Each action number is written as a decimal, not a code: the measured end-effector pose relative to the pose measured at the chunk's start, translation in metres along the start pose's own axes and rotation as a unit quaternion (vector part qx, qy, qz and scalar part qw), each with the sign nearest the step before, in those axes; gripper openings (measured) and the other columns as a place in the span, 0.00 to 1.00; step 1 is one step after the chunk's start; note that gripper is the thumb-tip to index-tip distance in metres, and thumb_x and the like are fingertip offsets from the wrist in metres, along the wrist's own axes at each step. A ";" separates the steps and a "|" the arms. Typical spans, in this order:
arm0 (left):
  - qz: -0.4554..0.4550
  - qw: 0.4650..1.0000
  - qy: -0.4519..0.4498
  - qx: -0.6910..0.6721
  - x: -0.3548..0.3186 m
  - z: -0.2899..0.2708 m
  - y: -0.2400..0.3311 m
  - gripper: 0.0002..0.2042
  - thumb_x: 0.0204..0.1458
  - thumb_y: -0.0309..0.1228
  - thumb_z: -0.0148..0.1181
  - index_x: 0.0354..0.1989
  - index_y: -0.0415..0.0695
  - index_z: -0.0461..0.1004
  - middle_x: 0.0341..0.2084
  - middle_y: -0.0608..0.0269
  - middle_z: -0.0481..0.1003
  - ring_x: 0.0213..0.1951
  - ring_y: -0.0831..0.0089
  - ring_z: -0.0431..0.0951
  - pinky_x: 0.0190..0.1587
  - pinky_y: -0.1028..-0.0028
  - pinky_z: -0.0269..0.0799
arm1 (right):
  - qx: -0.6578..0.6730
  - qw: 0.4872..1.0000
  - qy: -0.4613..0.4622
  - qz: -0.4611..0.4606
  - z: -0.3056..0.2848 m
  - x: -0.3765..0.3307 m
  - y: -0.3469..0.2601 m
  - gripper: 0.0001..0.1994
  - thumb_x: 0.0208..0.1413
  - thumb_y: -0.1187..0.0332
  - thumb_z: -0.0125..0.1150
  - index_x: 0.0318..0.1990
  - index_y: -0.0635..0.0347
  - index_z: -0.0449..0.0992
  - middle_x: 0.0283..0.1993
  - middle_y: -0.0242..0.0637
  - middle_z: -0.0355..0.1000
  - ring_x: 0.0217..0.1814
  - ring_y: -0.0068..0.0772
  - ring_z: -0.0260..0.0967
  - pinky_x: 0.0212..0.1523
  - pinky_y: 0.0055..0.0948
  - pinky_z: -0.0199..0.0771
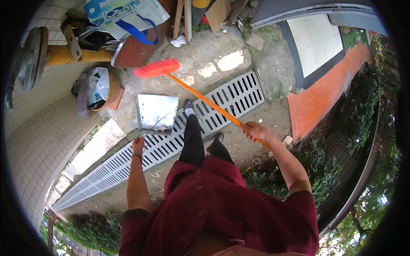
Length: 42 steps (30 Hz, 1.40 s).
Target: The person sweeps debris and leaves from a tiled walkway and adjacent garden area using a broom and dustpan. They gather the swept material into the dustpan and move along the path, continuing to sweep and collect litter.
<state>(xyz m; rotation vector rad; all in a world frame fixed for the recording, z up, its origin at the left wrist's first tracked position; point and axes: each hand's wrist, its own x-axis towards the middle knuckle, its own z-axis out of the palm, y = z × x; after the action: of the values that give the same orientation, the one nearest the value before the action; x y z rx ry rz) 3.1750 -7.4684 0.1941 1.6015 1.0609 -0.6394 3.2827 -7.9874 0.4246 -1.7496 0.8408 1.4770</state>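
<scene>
My right hand (255, 131) grips the orange handle of a broom (205, 100). Its red-pink bristle head (157, 68) hovers over the concrete just beyond a metal dustpan (156, 111). My left hand (138, 145) holds the thin wire handle of that dustpan, whose silver pan rests at the edge of a white slotted drain grate (232, 96). My dark shoes and black trousers stand on the grate between the two hands.
A brown basket with plastic bags (99, 88) sits left of the dustpan. A printed bag with blue handles (128, 15), wooden boards (213, 13) and a yellow pipe (72, 54) lie beyond. Tiled wall at left, orange paving (324, 91) and plants at right.
</scene>
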 end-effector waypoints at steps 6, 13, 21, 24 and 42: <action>0.016 0.998 -0.033 0.041 0.014 0.023 0.031 0.12 0.45 0.39 0.53 0.20 0.43 0.68 0.12 0.71 0.64 0.15 0.84 0.60 0.17 0.82 0.55 | -0.263 0.915 0.209 -0.225 -0.011 0.037 -0.034 0.16 0.52 0.59 0.41 0.29 0.66 0.66 0.27 0.57 0.66 0.33 0.58 0.63 0.33 0.47 0.63; 0.063 0.988 -0.047 0.136 0.043 0.045 0.058 0.14 0.47 0.41 0.51 0.19 0.43 0.68 0.13 0.71 0.65 0.17 0.83 0.61 0.19 0.81 0.56 | -0.031 0.998 -0.024 -0.056 -0.034 0.089 -0.055 0.18 0.54 0.52 0.41 0.26 0.59 0.63 0.14 0.30 0.57 0.10 0.22 0.52 0.10 0.23 0.55; 0.126 0.962 0.004 0.241 0.093 0.057 0.073 0.17 0.45 0.42 0.51 0.23 0.38 0.67 0.16 0.58 0.67 0.20 0.69 0.64 0.26 0.71 0.61 | 0.038 0.999 -0.002 0.039 -0.044 -0.018 -0.011 0.14 0.53 0.57 0.46 0.25 0.58 0.63 0.16 0.29 0.57 0.12 0.21 0.51 0.11 0.23 0.53; 0.131 0.969 -0.006 0.209 0.095 0.058 0.075 0.16 0.44 0.42 0.52 0.22 0.38 0.67 0.15 0.58 0.67 0.19 0.68 0.64 0.26 0.70 0.61 | -0.160 0.969 0.113 -0.149 -0.029 0.052 0.010 0.11 0.52 0.63 0.46 0.25 0.60 0.63 0.16 0.36 0.61 0.13 0.33 0.56 0.14 0.30 0.57; 0.113 0.967 -0.013 0.229 0.084 0.067 0.037 0.16 0.46 0.42 0.52 0.16 0.42 0.66 0.11 0.68 0.62 0.17 0.79 0.60 0.21 0.77 0.57 | 0.034 0.991 -0.001 -0.127 0.052 -0.053 0.074 0.19 0.53 0.54 0.44 0.29 0.64 0.64 0.17 0.39 0.63 0.17 0.29 0.62 0.18 0.30 0.62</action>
<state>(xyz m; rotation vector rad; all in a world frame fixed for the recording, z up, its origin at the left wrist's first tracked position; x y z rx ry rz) 3.2535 -7.5070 0.1221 2.0705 0.7241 -0.7848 3.1857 -7.9830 0.4637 -1.7335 0.6333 1.2671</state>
